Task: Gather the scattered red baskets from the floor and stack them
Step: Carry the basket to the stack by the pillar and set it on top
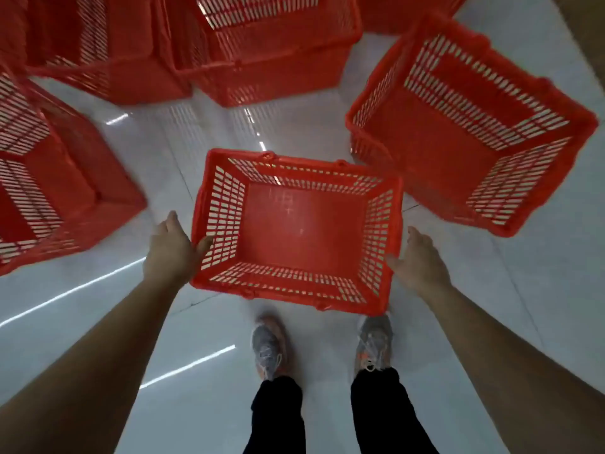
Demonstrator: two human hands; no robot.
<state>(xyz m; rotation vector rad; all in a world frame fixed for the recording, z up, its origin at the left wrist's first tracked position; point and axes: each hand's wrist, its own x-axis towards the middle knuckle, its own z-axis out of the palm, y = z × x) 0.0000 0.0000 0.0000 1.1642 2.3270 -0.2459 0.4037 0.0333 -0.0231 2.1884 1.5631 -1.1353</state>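
Note:
A red slatted basket (296,232) sits upright in front of my feet, its open top facing me. My left hand (172,249) grips its left rim, thumb over the edge. At the right rim, my right hand (420,265) presses against the basket's outer wall with its thumb at the edge. Whether the basket rests on the floor or is lifted I cannot tell. More red baskets lie around: one to the right (471,126), one to the left (55,181), two at the back (262,50) (82,44).
The floor is glossy pale tile (163,339) with light streaks reflected in it. My two feet in grey shoes (270,348) (373,345) stand just behind the middle basket. A brown surface (586,34) shows at the top right corner.

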